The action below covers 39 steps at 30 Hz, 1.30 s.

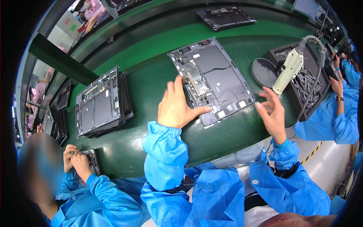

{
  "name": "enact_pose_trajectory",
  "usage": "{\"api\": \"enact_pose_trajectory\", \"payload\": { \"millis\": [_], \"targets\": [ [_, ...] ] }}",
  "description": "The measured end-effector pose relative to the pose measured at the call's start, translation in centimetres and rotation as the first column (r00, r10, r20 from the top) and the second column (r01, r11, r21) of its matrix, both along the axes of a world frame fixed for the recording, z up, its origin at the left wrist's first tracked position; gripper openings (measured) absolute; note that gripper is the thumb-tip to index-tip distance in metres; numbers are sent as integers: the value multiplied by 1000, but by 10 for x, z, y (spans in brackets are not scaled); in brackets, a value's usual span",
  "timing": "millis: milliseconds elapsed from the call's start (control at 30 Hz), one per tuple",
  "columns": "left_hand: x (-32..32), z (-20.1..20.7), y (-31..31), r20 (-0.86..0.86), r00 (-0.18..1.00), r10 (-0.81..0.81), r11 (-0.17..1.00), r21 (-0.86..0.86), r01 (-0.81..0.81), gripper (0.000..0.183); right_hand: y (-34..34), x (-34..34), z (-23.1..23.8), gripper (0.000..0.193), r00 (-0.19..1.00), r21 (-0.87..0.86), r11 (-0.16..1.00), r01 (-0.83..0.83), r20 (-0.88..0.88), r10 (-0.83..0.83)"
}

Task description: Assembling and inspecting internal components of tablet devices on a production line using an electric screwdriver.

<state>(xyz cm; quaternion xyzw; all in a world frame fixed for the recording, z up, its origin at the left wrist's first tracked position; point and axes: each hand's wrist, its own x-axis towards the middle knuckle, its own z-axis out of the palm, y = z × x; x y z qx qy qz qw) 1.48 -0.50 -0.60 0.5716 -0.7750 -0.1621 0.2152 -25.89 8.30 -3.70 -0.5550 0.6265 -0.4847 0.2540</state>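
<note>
An opened laptop base (223, 83) lies on the green bench in front of me, its circuit board and dark battery exposed. My left hand (176, 108) is at its left edge, fingers spread, the thumb reaching over the near left corner. Nothing shows in its grasp. Just off the near right corner, my right hand (273, 113) hovers with its fingers apart and slightly bent, holding nothing. Past that hand hangs a cream-coloured hand tool (289, 72) on a grey cable.
A round dish of small parts (264, 72) and a grey tray (298, 108) of metal pieces stand right. Stacked laptop bases (99, 104) sit left, another stack (225, 17) at the back. A co-worker's hands (77, 160) work at lower left; another person's hand (335, 85) is far right.
</note>
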Motion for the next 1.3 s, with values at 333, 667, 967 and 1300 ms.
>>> {"api": "enact_pose_trajectory", "payload": {
  "millis": [333, 667, 967, 1300],
  "targets": [
    [17, -27, -14, -408, 891, 199, 852, 521, 49, 47, -48, 15, 16, 24, 559, 238, 834, -498, 823, 98],
    [24, -32, -40, -910, 237, 340, 920, 271, -281, 34, -227, 110, 26, 29, 487, 129, 944, -305, 872, 38],
    [12, -40, -38, -797, 478, 370, 923, 254, -290, 26, -190, 115, 8, 61, 746, 52, 947, -317, 630, 216],
    [-46, -58, -73, -439, 872, 215, 967, -31, -254, 21, -124, 61, -4, 33, 871, -214, 936, -279, 354, 341]
  ]
}}
